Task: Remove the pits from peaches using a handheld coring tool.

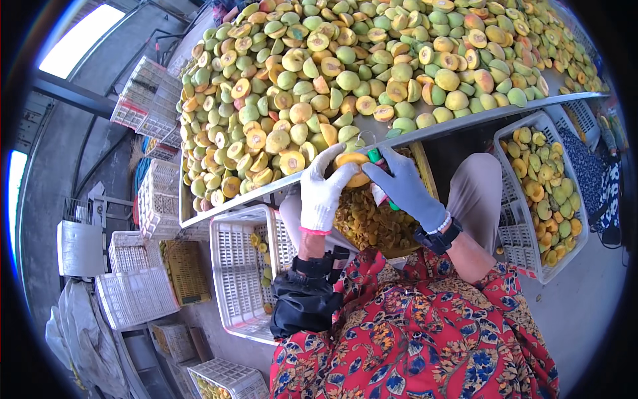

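Note:
My left hand (324, 187), in a white glove, grips a cut yellow peach (353, 163) just beyond the table's front edge. My right hand (406, 184), in a blue-grey glove, holds a tool with a green handle (374, 156) and a curved wire loop (367, 138). The loop points away from me, next to the peach. Something pink and white by the right palm is partly hidden. Beneath both hands, between my knees, a yellow crate (427, 172) contains a heap of brownish-orange fruit scraps (374, 219). Halved peaches (299, 112) are piled over the metal table (371, 124).
At my left stands a white plastic crate (241, 264) with a few peach pieces. A grey crate (516, 219) full of peach halves is at my right. Stacked crates (159, 199) line the left side. A person's patterned clothing (605, 184) shows at far right.

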`<move>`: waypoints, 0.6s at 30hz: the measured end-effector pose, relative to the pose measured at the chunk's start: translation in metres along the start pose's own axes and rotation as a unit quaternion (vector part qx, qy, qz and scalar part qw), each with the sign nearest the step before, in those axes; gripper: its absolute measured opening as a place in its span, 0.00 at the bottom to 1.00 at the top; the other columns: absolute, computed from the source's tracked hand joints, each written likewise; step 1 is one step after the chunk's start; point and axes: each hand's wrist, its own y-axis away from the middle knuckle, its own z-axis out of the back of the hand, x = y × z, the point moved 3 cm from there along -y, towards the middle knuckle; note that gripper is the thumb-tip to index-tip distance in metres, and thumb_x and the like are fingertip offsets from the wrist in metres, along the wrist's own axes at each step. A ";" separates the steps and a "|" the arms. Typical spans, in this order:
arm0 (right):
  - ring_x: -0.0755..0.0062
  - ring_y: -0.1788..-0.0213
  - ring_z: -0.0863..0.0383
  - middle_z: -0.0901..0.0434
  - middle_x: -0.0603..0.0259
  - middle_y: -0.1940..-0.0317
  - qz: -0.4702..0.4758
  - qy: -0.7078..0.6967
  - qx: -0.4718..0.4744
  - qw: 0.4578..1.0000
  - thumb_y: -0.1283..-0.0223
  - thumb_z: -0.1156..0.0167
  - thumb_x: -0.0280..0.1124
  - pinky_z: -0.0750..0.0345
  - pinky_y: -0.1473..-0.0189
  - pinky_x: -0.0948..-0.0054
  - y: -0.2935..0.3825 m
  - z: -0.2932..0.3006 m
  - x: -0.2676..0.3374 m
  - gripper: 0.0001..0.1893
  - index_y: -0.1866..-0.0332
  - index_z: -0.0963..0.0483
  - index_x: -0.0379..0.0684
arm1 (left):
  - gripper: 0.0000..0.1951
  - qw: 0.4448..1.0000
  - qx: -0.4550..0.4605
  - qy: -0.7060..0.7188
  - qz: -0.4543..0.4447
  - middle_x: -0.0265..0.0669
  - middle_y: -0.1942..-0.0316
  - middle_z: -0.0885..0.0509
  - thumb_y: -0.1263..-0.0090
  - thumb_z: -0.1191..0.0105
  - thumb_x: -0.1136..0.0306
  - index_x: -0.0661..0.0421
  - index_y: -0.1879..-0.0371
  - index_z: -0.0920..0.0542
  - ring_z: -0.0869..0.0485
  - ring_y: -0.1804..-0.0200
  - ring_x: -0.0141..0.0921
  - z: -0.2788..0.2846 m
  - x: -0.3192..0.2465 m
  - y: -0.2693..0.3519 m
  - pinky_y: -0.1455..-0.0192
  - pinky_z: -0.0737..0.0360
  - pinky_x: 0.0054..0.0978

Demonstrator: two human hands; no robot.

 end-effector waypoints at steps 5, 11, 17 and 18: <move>0.86 0.65 0.24 0.23 0.72 0.67 -0.048 -0.104 -0.021 0.993 0.26 0.35 0.35 0.24 0.62 0.78 0.030 -0.021 -0.007 0.12 0.54 0.23 0.35 | 0.29 0.958 -0.073 0.276 0.010 0.40 0.33 0.20 0.15 0.52 0.53 0.58 0.22 0.31 0.19 0.37 0.32 -0.033 0.019 0.029 0.33 0.22 0.30; 0.84 0.63 0.22 0.20 0.70 0.64 -0.149 -0.163 0.066 0.973 0.24 0.37 0.36 0.23 0.59 0.77 0.035 -0.024 -0.009 0.13 0.51 0.23 0.34 | 0.26 0.886 -0.110 0.447 0.057 0.44 0.33 0.24 0.12 0.55 0.50 0.54 0.25 0.30 0.21 0.34 0.39 -0.040 0.036 0.037 0.27 0.24 0.40; 0.57 0.69 0.12 0.16 0.56 0.71 -0.045 0.129 0.023 0.990 0.34 0.27 0.41 0.18 0.66 0.61 0.044 -0.015 0.016 0.24 0.47 0.28 0.34 | 0.26 0.875 -0.112 0.470 0.030 0.46 0.39 0.23 0.16 0.47 0.54 0.58 0.27 0.30 0.18 0.38 0.43 -0.024 0.035 0.040 0.28 0.21 0.48; 0.55 0.69 0.12 0.15 0.55 0.70 -0.035 0.116 0.077 0.990 0.34 0.28 0.40 0.18 0.66 0.61 0.046 -0.017 0.029 0.23 0.48 0.28 0.34 | 0.26 0.870 -0.100 0.481 0.037 0.46 0.39 0.23 0.16 0.47 0.54 0.58 0.27 0.31 0.18 0.39 0.44 -0.025 0.033 0.041 0.28 0.21 0.48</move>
